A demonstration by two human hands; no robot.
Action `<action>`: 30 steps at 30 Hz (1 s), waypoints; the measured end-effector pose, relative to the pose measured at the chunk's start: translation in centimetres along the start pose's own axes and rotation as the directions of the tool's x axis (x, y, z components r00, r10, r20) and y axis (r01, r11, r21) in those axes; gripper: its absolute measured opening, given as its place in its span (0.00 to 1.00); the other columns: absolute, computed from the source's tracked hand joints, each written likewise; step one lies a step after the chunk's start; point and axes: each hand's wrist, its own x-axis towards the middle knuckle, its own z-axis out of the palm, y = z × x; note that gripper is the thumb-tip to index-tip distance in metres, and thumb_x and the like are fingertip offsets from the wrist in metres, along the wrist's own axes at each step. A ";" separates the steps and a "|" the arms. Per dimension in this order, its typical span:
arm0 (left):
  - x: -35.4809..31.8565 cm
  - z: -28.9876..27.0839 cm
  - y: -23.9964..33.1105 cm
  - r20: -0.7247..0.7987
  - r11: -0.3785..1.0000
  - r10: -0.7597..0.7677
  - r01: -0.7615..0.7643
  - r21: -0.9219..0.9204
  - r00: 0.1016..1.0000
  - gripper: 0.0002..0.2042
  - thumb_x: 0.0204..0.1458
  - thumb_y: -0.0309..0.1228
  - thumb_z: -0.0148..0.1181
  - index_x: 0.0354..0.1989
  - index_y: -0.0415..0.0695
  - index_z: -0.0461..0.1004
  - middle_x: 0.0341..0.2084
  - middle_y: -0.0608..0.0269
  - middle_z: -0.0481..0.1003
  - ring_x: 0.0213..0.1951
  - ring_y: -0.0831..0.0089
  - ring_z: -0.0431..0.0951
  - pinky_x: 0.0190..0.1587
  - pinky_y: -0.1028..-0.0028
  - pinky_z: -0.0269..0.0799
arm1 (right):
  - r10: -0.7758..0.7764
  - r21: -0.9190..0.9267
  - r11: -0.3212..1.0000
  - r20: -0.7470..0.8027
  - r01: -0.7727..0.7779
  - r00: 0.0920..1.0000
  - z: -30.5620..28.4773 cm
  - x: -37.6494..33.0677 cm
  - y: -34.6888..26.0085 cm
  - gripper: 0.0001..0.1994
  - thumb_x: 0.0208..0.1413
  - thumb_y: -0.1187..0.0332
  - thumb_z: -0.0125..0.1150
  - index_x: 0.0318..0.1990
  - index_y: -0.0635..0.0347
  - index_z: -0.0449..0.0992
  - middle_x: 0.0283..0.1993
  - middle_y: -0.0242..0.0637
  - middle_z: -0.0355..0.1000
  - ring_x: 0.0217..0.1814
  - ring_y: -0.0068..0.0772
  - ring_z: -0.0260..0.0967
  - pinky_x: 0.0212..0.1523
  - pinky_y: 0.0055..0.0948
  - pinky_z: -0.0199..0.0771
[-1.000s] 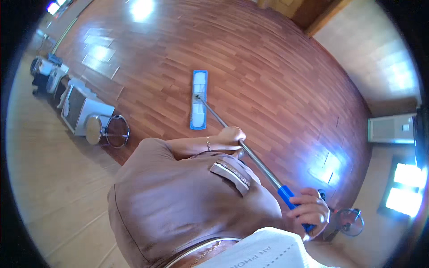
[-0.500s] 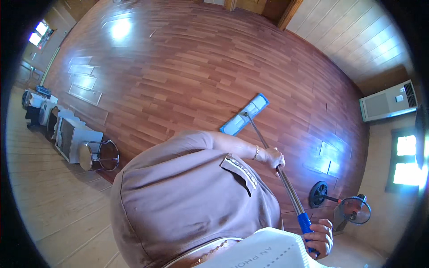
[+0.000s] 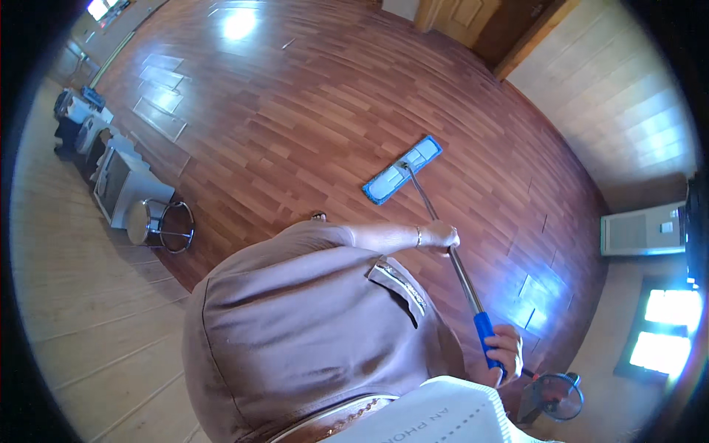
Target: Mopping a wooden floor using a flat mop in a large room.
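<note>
A flat floor mop rests with its blue-edged, pale rectangular head (image 3: 403, 169) on the wood-plank floor, ahead of me. Its metal pole (image 3: 464, 277) slants back toward my right side. Partway down the pole, my left hand (image 3: 442, 235), with a bracelet at the wrist, is closed around it. Lower, at the blue end grip (image 3: 484, 334), my right hand (image 3: 506, 353) has its fingers wrapped round the handle. My brown top and a white printed item hide part of the near area.
A round stool (image 3: 140, 223) with chrome legs stands at left beside a white cabinet (image 3: 133, 184). At right are a fan (image 3: 557, 395), a white air conditioner (image 3: 642, 229) and a bright window (image 3: 665, 328). A wooden door (image 3: 469, 18) is at the far side.
The mop head has shifted slightly away from me. Both hands have moved left and up in view with the pole. My view has turned, so the fan and window appear lower.
</note>
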 end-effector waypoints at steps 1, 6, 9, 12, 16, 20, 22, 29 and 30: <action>-0.5 -0.7 -1.4 0.039 1.000 -0.012 0.012 0.005 0.999 0.07 0.33 0.32 0.62 0.16 0.52 0.67 0.17 0.64 0.70 0.27 0.59 0.75 0.27 0.62 0.69 | -0.006 0.037 0.999 0.016 0.006 1.000 0.8 -0.1 1.2 0.22 0.55 0.51 0.50 0.23 0.63 0.70 0.23 0.45 0.72 0.28 0.47 0.70 0.33 0.43 0.70; -5.0 -5.9 -7.4 -0.235 0.999 0.034 -0.037 -0.007 0.971 0.08 0.31 0.29 0.61 0.15 0.50 0.65 0.14 0.61 0.66 0.21 0.56 0.70 0.25 0.61 0.65 | 0.070 0.134 0.988 0.075 -0.080 0.995 7.1 2.5 3.6 0.23 0.55 0.49 0.54 0.26 0.64 0.70 0.26 0.48 0.73 0.33 0.51 0.72 0.37 0.43 0.71; -7.1 -7.8 -12.1 -0.143 0.992 -0.116 0.123 0.038 0.983 0.09 0.31 0.28 0.60 0.14 0.49 0.63 0.13 0.59 0.65 0.21 0.55 0.69 0.25 0.62 0.64 | 0.089 0.181 0.976 0.165 -0.119 0.982 10.5 3.8 5.3 0.20 0.57 0.51 0.53 0.31 0.63 0.68 0.30 0.50 0.72 0.40 0.50 0.70 0.44 0.45 0.68; -11.1 -9.9 -16.7 -0.243 0.974 -0.196 0.217 0.060 0.950 0.09 0.33 0.28 0.59 0.14 0.47 0.62 0.14 0.56 0.65 0.22 0.54 0.70 0.26 0.61 0.65 | 0.141 0.236 0.954 0.187 -0.184 0.972 15.0 5.1 6.5 0.21 0.57 0.50 0.54 0.30 0.63 0.68 0.32 0.49 0.73 0.41 0.48 0.70 0.45 0.44 0.68; -16.0 -13.4 -20.2 -0.316 0.925 -0.316 0.365 0.107 0.894 0.07 0.40 0.30 0.55 0.17 0.47 0.63 0.18 0.58 0.68 0.28 0.57 0.72 0.29 0.61 0.65 | 0.141 0.175 0.960 0.370 -0.217 0.918 19.7 6.4 8.5 0.18 0.55 0.52 0.56 0.30 0.61 0.72 0.34 0.46 0.76 0.47 0.49 0.74 0.46 0.40 0.70; -20.8 -17.2 -22.1 -0.360 0.840 -0.483 0.538 0.066 0.798 0.07 0.42 0.32 0.53 0.19 0.47 0.62 0.20 0.59 0.68 0.29 0.55 0.72 0.28 0.59 0.65 | 0.066 0.280 0.932 0.496 -0.231 0.866 24.5 8.1 9.4 0.12 0.54 0.62 0.56 0.32 0.63 0.72 0.38 0.48 0.75 0.49 0.50 0.72 0.50 0.43 0.69; -23.4 -18.7 -23.0 -0.335 0.789 -0.544 0.605 0.106 0.769 0.07 0.40 0.34 0.58 0.21 0.49 0.67 0.25 0.61 0.72 0.35 0.58 0.75 0.31 0.58 0.72 | 0.024 0.316 0.920 0.542 -0.230 0.840 26.6 8.8 9.8 0.11 0.54 0.63 0.55 0.34 0.64 0.72 0.39 0.50 0.74 0.49 0.50 0.71 0.52 0.44 0.69; -32.2 -20.9 -23.1 -0.430 0.653 -0.681 0.758 0.010 0.592 0.08 0.38 0.26 0.58 0.24 0.46 0.64 0.24 0.60 0.71 0.34 0.56 0.73 0.30 0.59 0.67 | -0.039 0.432 0.837 0.661 -0.337 0.749 32.1 10.6 10.5 0.07 0.45 0.73 0.59 0.33 0.64 0.74 0.38 0.48 0.75 0.51 0.52 0.72 0.55 0.47 0.68; -33.3 -21.0 -22.6 -0.434 0.643 -0.687 0.766 0.008 0.582 0.08 0.38 0.26 0.58 0.24 0.46 0.64 0.24 0.60 0.71 0.34 0.56 0.73 0.30 0.59 0.67 | -0.047 0.439 0.832 0.666 -0.340 0.745 32.8 10.6 10.6 0.07 0.45 0.73 0.59 0.33 0.64 0.74 0.38 0.48 0.75 0.51 0.52 0.72 0.55 0.47 0.68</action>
